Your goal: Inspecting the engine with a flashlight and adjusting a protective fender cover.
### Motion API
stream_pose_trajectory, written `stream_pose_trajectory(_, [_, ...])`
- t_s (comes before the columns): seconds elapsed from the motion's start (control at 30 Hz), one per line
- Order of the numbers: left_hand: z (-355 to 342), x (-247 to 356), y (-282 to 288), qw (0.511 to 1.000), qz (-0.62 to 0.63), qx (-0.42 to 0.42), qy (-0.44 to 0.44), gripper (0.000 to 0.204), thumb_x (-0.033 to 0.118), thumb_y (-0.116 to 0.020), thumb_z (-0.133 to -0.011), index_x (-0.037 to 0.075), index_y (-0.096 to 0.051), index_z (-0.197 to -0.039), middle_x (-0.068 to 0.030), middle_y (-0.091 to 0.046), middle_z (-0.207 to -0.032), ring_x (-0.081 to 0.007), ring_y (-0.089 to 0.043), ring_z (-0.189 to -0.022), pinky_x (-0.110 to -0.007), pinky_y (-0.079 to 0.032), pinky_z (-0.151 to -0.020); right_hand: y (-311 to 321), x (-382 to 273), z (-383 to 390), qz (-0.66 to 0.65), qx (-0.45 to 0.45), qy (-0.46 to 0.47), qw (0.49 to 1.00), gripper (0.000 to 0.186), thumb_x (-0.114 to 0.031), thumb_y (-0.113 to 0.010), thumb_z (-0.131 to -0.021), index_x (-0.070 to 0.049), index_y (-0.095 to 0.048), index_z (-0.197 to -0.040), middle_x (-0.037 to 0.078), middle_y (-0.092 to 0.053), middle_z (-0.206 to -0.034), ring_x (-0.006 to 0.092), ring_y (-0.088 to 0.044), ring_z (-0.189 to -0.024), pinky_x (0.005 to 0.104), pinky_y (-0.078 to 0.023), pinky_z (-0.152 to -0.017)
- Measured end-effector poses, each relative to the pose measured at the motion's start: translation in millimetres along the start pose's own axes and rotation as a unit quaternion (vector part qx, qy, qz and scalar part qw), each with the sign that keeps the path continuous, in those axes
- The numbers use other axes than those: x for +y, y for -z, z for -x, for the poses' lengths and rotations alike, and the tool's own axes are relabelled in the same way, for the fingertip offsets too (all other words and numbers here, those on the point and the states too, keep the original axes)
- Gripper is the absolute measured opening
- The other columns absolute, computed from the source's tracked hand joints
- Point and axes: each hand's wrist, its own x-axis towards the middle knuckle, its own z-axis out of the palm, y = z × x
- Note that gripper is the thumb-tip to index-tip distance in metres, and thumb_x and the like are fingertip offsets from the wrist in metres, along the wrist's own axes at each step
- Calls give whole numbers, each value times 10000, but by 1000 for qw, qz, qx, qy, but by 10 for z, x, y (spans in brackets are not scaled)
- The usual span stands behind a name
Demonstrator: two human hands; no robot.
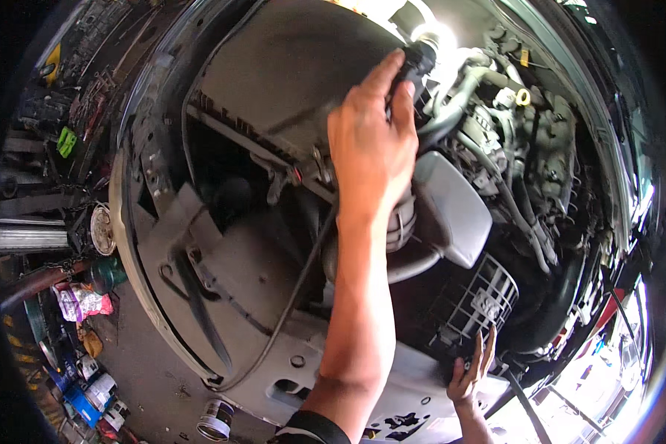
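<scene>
Light point(420, 61) up at the far edge of the engine bay point(414, 374), lit end pointing away from the person, glare heavy there. Left hand point(370, 144) has it: fingers wrapped round the dark body, forearm across the bay from the near edge. Right hand point(468, 374) low by the near edge, fingers long and parted, thumb well off them, nothing seen in the grasp; tips at the lower end of the black grid point(488, 292), contact or pressure not to be told. Step, as I judge it: lighting the bay while the right hand feels or steadies at the grid. To do it well: tip the beam off the bright pipes and down toward the grid, where it looks dim; grip the body, clear of the glowing end, likely warm. Keep the forearm off the grey cover point(455, 211) and the ribbed duct point(403, 222). Mind the cable point(301, 296) passing at the left wrist; where it ends is hidden. Right fingers best flat, light pressure; thin bars may snap.
</scene>
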Motion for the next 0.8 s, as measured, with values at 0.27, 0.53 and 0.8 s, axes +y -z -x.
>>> stream_pose_trajectory(0.27, [-16, -63, -39, 988, -103, 7, -118, 355, 278, -675, -909, 123, -688, -1228, -189, -708, -1105, -358, -697, -990, -414, -534, -893, -12, 92, 146, -24, 51, 11, 998, 587, -296, -538, -986, -17, -410, -1487, 289, -309, -1558, 459, -319, -1436, 526, -268, -1162])
stream_pose_trajectory(0.53, [203, 184, 986, 968, -168, 41, -184, 442, 300, -660, -938, 95, -610, -1326, -194, -677, -1212, -321, -668, -1111, -372, -512, -955, 16, 93, 295, -31, 69, -10, 997, 576, -289, -563, -967, -19, -443, -1462, 244, -316, -1572, 423, -311, -1449, 488, -252, -1182])
stream_pose_trajectory(0.8, [2449, 305, 1847, 937, -318, 58, -135, 337, 158, -641, -940, 35, -606, -1253, -195, -608, -1238, -371, -561, -1176, -470, -440, -1020, 11, 108, 421, -27, 96, 5, 995, 547, -277, -588, -967, -35, -468, -1443, 227, -337, -1565, 403, -338, -1437, 469, -269, -1183])
